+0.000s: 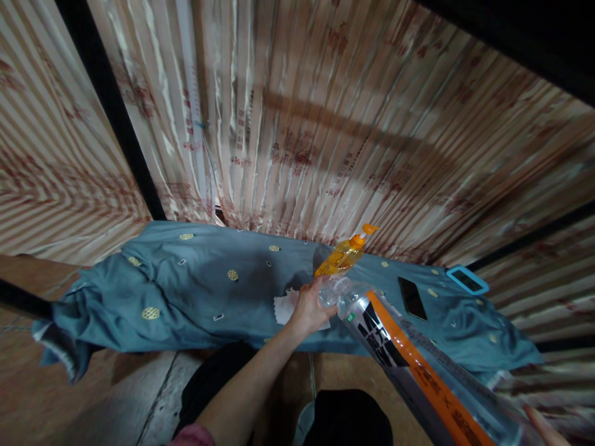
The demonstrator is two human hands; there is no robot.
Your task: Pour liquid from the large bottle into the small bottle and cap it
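Apparently at a pouring step, an orange-labelled plastic bottle (pixel 413 367) slants over patterned blue-grey cloth (pixel 195 285), neck beside a clear vessel (pixel 329 292) gripped by the left hand (pixel 310 310); the right hand (pixel 543 427) (mostly cropped, finger state unclear) is near the bottle's base. Next calls for steady alignment.
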